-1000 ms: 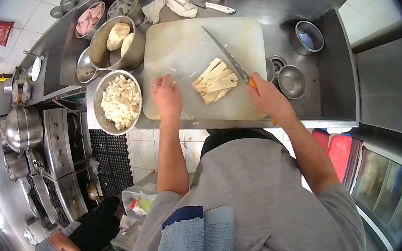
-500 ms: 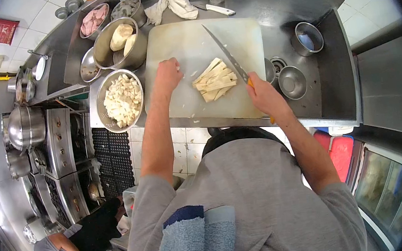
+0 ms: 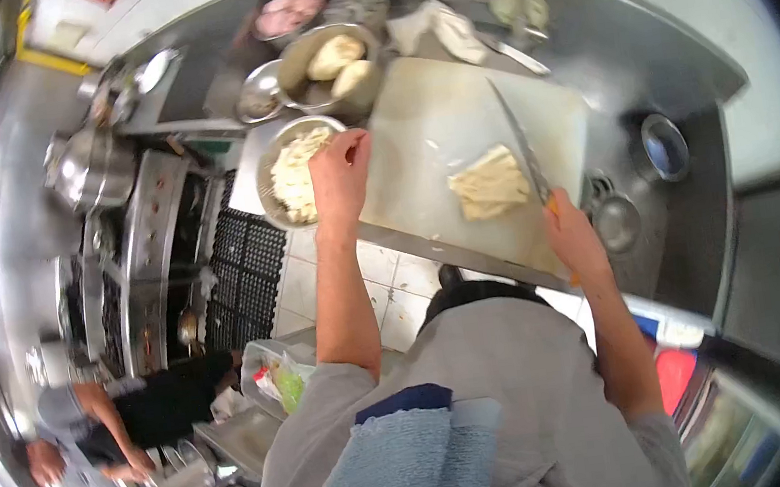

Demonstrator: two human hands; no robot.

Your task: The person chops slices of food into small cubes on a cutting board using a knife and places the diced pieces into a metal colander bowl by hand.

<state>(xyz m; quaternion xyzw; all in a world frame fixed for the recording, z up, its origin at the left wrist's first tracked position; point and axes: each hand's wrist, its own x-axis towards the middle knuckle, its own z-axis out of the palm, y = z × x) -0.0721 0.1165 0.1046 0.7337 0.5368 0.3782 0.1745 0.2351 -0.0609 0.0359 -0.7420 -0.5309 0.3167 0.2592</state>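
My left hand (image 3: 341,176) is over the right edge of a colander (image 3: 283,203) of pale chopped pieces, its fingers curled together; what they hold, if anything, is hidden. My right hand (image 3: 574,235) grips the orange handle of a long knife (image 3: 519,138), whose blade lies along the right side of the white cutting board (image 3: 414,124). Just left of the blade, a bundle of pale cut strips (image 3: 490,184) rests on the board.
Behind the colander stands a pot (image 3: 303,89) with large peeled pieces. A cloth (image 3: 442,31) and a white-handled knife (image 3: 519,57) lie behind the board. Metal bowls (image 3: 615,221) are at the right. Another person (image 3: 104,415) works at lower left.
The view has turned, so the scene appears shifted and tilted. My left hand has moved from the board's left part to the colander. My right hand still holds the knife.
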